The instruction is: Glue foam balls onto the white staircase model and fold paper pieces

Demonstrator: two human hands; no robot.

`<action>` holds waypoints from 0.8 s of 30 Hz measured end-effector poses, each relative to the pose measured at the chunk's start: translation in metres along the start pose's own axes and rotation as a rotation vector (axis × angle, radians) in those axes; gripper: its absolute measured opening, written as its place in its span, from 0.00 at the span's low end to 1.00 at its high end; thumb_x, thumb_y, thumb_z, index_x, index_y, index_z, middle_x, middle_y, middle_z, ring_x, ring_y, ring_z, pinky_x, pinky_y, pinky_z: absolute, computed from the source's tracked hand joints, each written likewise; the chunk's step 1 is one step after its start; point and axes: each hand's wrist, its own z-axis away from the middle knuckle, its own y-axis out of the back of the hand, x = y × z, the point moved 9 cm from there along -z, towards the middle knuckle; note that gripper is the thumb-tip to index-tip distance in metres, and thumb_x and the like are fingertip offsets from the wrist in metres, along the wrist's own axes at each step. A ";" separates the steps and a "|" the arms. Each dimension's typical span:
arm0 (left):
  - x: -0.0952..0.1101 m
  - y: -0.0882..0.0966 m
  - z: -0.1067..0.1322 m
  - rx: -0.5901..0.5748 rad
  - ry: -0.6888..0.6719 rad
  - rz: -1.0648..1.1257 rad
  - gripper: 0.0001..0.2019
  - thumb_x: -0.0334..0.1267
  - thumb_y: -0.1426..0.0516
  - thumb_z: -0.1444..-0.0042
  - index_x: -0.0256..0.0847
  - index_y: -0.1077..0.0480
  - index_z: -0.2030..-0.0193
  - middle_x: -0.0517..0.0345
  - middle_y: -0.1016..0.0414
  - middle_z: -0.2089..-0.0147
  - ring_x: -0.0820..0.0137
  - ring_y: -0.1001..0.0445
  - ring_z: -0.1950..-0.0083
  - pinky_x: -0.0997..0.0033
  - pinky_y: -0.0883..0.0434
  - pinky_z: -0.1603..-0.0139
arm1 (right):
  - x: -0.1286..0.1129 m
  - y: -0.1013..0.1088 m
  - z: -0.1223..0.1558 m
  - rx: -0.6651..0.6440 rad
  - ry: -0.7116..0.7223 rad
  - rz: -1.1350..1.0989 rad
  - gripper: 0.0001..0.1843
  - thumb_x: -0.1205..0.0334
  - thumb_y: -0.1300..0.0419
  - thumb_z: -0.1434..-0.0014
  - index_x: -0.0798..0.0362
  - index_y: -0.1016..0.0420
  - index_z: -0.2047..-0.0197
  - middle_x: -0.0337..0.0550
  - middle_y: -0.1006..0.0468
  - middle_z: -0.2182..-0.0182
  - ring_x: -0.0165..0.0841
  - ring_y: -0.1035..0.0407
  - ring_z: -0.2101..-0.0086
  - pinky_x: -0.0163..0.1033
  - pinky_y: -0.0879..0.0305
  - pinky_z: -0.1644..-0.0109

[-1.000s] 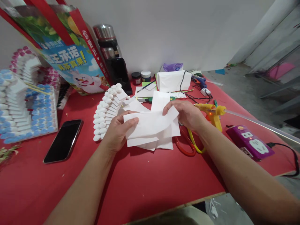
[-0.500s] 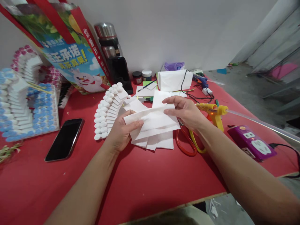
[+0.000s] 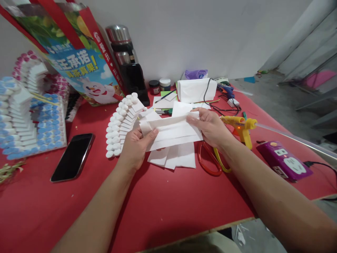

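Between my hands I hold a white folded sheet of paper point(image 3: 172, 131), its upper edge bent over in a narrow strip. My left hand point(image 3: 135, 147) pinches its left end, thumb on top. At the right end my right hand point(image 3: 207, 126) grips the paper with thumb and fingers closed. Below the sheet, more white paper pieces point(image 3: 181, 157) lie on the table. A fan-shaped piece made of white folded parts with round white tips point(image 3: 116, 131) stands just beyond my left hand. Red-and-yellow-handled scissors point(image 3: 209, 161) lie under my right wrist, their blades hidden.
A yellow glue gun point(image 3: 243, 126) with a long clear stick and a purple power strip point(image 3: 284, 160) are at the right. A phone point(image 3: 72, 158), blue-tipped paper pieces point(image 3: 50, 123) and a printed bag point(image 3: 81, 63) occupy the left. Paint jars point(image 3: 165, 85) stand by the wall.
My right hand has closed its fingers on the paper's right end and moved slightly right. The sheet is now held flatter, with the top strip folded down.
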 end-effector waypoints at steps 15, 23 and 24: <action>0.012 0.000 0.004 0.026 0.012 -0.060 0.18 0.39 0.27 0.53 0.38 0.20 0.55 0.54 0.16 0.63 0.67 0.22 0.75 0.69 0.23 0.80 | 0.003 -0.007 0.006 -0.219 -0.094 0.124 0.18 0.58 0.24 0.48 0.51 0.17 0.54 0.46 0.13 0.60 0.38 0.20 0.72 0.40 0.23 0.72; 0.012 -0.005 0.001 -0.094 0.006 0.033 0.09 0.34 0.28 0.51 0.38 0.17 0.61 0.54 0.17 0.65 0.67 0.22 0.74 0.69 0.22 0.78 | -0.010 -0.002 0.012 -0.240 -0.134 0.094 0.09 0.65 0.24 0.51 0.55 0.14 0.64 0.44 0.15 0.71 0.33 0.24 0.78 0.36 0.26 0.77; 0.013 -0.006 0.002 -0.119 0.004 0.037 0.08 0.33 0.29 0.50 0.39 0.16 0.61 0.54 0.17 0.66 0.67 0.21 0.73 0.69 0.21 0.76 | -0.011 0.000 0.011 -0.237 -0.133 0.091 0.08 0.66 0.25 0.51 0.55 0.14 0.65 0.44 0.15 0.72 0.33 0.24 0.79 0.36 0.26 0.78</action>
